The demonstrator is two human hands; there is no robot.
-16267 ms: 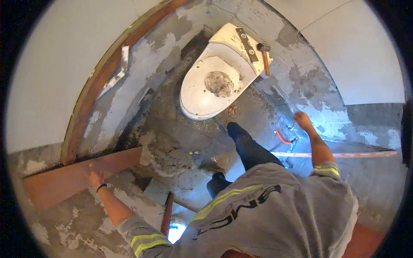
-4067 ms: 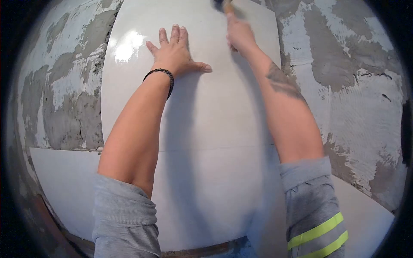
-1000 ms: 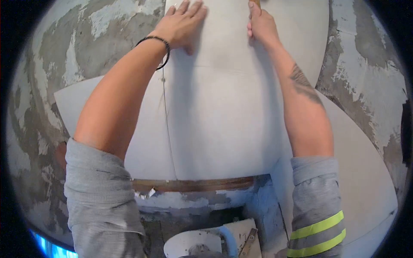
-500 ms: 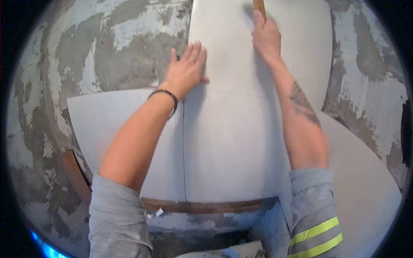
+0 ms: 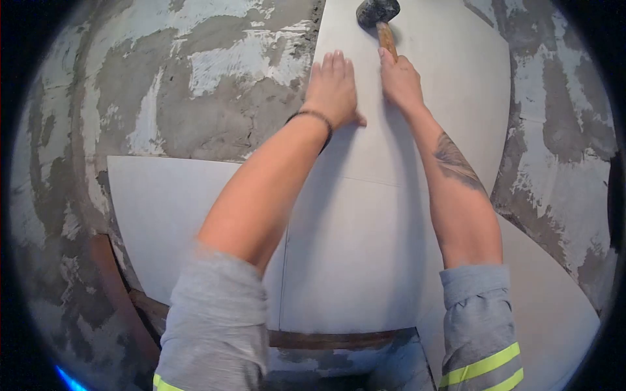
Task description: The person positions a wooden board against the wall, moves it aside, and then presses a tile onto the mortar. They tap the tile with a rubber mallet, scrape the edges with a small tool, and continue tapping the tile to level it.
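"One mallet (image 5: 377,12), and which hand has it?"

"The right hand (image 5: 401,81). Its fingers are closed round the wooden handle (image 5: 387,40), well back from the head, I'd say for an easy, controlled tap. The mallet is over the far part of the upper tile (image 5: 450,85). Whether its head touches, I can't tell."

"And the left hand (image 5: 332,91)?"

"Open and flat, just inside the upper tile's left edge. The fingers lie close together and the thumb sticks out to the right. Such a broad palm probably steadies the tile and feels how it sits."

"What's the tile like?"

"Pale, smooth and flat, with a soft sheen. Its edges look bowed, though I'd blame the lens. Nearer, a fine seam parts it from the lower tile (image 5: 352,260), and the left tile (image 5: 176,208) sits beside that one. Another pale tile (image 5: 541,280) is on the right."

"The wall (image 5: 215,111) looks rougher."

"Yes, grey and patchy, with whitish ridged smears on both sides, perhaps left coarse so adhesive can grip."

"And the brown strip (image 5: 339,340)?"

"It runs along the near edge of the lower tile, like wood, maybe a support for the row. The mallet's head is dark, blunt and rounded, likely rubber, which would be kinder to a brittle face."
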